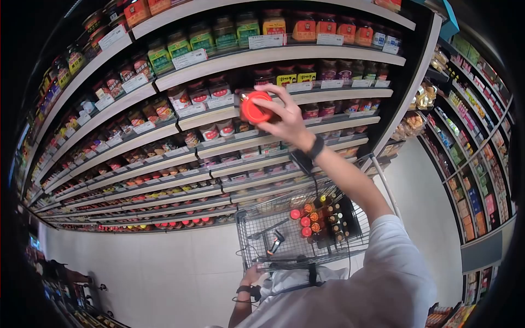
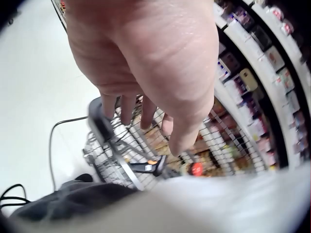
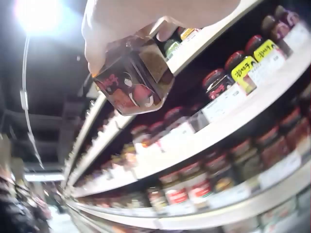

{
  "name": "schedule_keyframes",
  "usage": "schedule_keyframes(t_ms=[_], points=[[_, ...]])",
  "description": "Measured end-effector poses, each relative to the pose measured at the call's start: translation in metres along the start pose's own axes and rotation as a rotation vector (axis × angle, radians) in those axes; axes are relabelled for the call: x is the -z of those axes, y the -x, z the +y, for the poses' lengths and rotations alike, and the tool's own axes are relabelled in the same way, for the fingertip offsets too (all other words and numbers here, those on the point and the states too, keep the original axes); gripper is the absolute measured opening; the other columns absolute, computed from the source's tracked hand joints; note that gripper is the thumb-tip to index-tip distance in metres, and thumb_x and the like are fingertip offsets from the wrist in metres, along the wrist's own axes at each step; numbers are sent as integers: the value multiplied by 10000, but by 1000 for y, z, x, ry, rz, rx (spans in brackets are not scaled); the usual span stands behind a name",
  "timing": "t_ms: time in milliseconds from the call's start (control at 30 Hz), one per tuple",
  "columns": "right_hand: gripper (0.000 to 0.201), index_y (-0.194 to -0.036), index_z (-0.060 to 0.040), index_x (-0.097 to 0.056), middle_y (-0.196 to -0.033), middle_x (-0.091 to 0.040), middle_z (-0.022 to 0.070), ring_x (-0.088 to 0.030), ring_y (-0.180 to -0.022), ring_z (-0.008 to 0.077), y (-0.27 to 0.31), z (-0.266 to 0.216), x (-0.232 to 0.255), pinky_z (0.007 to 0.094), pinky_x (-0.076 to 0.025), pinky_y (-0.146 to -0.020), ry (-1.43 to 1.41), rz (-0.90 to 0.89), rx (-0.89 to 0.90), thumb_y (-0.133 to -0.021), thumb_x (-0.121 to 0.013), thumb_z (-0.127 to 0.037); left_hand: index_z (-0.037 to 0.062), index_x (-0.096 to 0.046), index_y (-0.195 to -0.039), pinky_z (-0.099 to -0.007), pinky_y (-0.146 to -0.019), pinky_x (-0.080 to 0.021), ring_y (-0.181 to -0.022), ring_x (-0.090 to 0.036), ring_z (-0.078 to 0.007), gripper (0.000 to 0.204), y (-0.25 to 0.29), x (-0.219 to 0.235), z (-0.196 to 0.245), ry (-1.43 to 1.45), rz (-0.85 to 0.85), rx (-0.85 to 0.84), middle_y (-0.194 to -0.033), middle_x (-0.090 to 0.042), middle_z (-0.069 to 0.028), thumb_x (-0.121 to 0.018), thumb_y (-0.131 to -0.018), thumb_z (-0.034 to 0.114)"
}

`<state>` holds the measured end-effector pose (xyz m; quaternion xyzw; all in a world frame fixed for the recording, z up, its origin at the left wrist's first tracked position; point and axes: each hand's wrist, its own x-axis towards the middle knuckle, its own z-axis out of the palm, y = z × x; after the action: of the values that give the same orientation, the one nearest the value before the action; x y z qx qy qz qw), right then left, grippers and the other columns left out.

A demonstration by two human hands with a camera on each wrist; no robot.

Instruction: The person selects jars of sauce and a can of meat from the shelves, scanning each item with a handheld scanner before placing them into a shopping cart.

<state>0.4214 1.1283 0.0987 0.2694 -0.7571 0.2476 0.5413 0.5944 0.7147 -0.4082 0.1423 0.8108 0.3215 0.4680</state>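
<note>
the left hand point(image 1: 252, 275) is resting at the near end of the wire cart point(image 1: 257, 240), its fingers point(image 2: 146, 114) hanging loose over the cart's handle and grasping nothing. inside the cart, red-capped bottles point(image 1: 306, 221) are standing toward its right side and a black scanner point(image 1: 275, 242) is lying toward its left. above the cart, the right hand point(image 1: 284, 117) is gripping a red-lidded jar point(image 1: 255, 107) against the shelf point(image 1: 219, 115), fingers wrapping its lid.

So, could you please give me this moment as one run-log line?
right hand: grips red-lidded jar at shelf | left hand: open by cart handle | cart: holds jars
</note>
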Motion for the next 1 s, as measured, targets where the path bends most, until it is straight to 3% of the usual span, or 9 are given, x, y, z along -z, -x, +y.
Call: schedule_keyframes(t_ms=[33, 100, 133, 167, 233, 367, 467, 667, 1000], points=[[565, -1208, -97, -665, -1315, -541, 141, -582, -1200, 316, 6, -26, 9, 406, -535, -974, -97, 72, -53, -680, -866, -82, 58, -555, -1332, -372, -988, -504, -1131, -643, -277, 551, -13, 3, -1, 79, 114, -152, -1214, -663, -171, -762, -864, 260], [521, -1198, -55, -666, -1246, -522, 120, -566, -1196, 259, 35, -70, 23, 369, -540, -955, -238, 166, -376, -719, -870, -80, 31, -564, -1299, -368, -994, -490, -1129, -635, -244, 513, 17, 28, 61, 112, 249, -394, -1218, -661, -152, -771, -862, 204], [487, -1205, -28, -659, -1246, -522, 118, -563, -1195, 233, 38, -81, 24, 337, -516, -977, -253, 158, -392, -752, -837, -26, 24, -568, -1287, -359, -996, -487, -1133, -633, -237, 495, 28, 38, 77, 155, 268, -462, -1225, -660, -149, -771, -864, 181], [399, -1203, 2, -652, -1248, -537, 101, -562, -1189, 192, 68, -105, 33, 311, -486, -999, -608, 275, -717, -824, -777, -5, 22, -582, -1271, -357, -1032, -467, -1174, -616, -218, 476, 51, 73, 180, 206, 359, -558, -1266, -650, -122, -780, -853, 133], [255, -1155, 20, -675, -1159, -629, 76, -615, -1074, 137, 104, -132, 45, 275, -496, -954, -840, 310, -1063, -908, -707, -35, 22, -524, -1339, -399, -1019, -483, -1203, -621, -274, 671, 67, 90, 249, 342, 400, -730, -1305, -624, -153, -859, -769, 133], [206, -1099, 17, -722, -1123, -670, 74, -664, -914, 105, 149, -174, 64, 221, -541, -801, -830, 276, -1230, -900, -719, -40, 58, -327, -1515, -428, -1117, -407, -1365, -473, -295, 1213, 113, 98, 348, 453, 295, -1045, -1526, -422, -166, -1000, -515, 198], [223, -1118, 3, -722, -1095, -686, 73, -665, -937, 106, 163, -191, 85, 219, -540, -797, -792, 255, -1249, -899, -718, -37, 55, -311, -1535, -435, -1176, -344, -1407, -434, -306, 1294, 122, 85, 369, 309, 159, -1048, -1542, -410, -171, -1017, -465, 230], [217, -1094, -3, -696, -1025, -674, 30, -637, -914, 74, 193, -216, 116, 217, -520, -777, -729, 324, -1393, -918, -718, -128, 27, -436, -1457, -434, -1145, -384, -1360, -496, -312, 1063, 121, 56, 393, 355, 96, -1117, -1458, -524, -170, -963, -541, 137], [553, -1351, -82, -484, -1323, -570, 91, -570, -1226, 196, 201, -230, 135, 365, -473, -1041, -1333, 486, -1600, -1078, -265, -509, 15, -598, -1314, -476, -1058, -396, -1223, -538, -353, 935, 143, 41, 422, -17, 401, -1280, -1313, -587, -173, -963, -489, 260]])
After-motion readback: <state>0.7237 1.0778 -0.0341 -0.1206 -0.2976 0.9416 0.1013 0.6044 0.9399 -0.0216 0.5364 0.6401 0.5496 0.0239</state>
